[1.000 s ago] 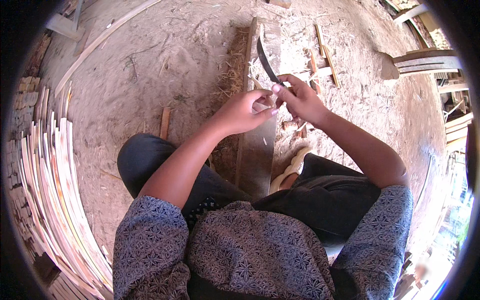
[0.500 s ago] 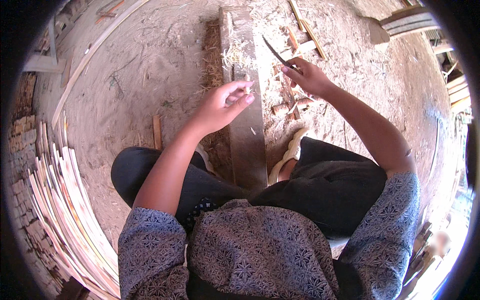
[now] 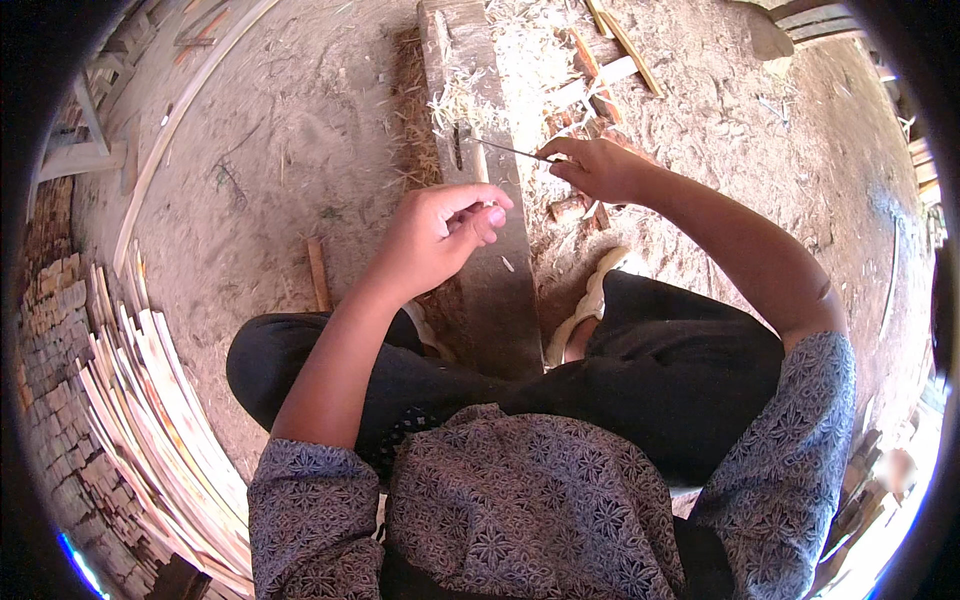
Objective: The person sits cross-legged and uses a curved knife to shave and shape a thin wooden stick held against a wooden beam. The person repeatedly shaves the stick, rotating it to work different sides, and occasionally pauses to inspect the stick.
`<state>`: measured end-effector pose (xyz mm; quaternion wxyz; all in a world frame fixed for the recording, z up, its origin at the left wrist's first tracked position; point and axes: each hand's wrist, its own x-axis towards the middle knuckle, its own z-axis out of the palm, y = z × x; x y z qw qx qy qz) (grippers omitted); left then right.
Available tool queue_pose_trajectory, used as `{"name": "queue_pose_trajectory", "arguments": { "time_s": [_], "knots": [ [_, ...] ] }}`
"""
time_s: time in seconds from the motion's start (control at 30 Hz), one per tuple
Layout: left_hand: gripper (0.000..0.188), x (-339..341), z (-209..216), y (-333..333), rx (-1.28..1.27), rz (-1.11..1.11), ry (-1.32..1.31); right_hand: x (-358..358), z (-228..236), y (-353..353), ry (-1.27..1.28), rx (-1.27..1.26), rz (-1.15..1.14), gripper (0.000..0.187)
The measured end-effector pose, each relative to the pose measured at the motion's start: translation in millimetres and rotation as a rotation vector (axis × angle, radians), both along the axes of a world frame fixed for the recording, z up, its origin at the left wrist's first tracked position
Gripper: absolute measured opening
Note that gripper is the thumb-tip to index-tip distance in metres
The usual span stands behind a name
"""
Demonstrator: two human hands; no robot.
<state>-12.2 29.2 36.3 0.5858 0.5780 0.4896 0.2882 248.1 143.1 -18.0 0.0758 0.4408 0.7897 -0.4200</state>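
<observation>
Plank lies below; knife looks thin, dark; stick pale.

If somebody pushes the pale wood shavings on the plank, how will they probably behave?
The shavings would probably scatter, since they lie loose. They are likely very light for their bulk, being thin strips. Some may fall, because the heap reaches the edge of the plank.

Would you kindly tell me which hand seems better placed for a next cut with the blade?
Probably the right hand: it grips the blade, which extends toward the pale stick in the left hand.
</observation>
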Motion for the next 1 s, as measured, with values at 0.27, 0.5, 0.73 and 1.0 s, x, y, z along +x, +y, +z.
{"name": "queue_pose_trajectory", "arguments": {
  "time_s": [0.27, 0.5, 0.73, 1.0],
  "knots": [
    [0.013, -10, 15, 9, 0.198, -0.016, 0.201, -11, -12, 18, 0.073, 0.090, 0.055, 0.034],
    [0.010, -26, 6, 17, 0.219, 0.244, 0.111, -10, -25, 27, 0.136, 0.053, 0.060, 0.034],
    [0.014, -39, 6, 27, 0.205, 0.324, 0.042, -17, -20, 30, 0.106, 0.040, 0.062, 0.032],
    [0.013, -43, 10, 32, 0.750, 0.312, 0.484, -32, 1, 1, 0.249, 0.002, -0.003, 0.035]
  ]
}}
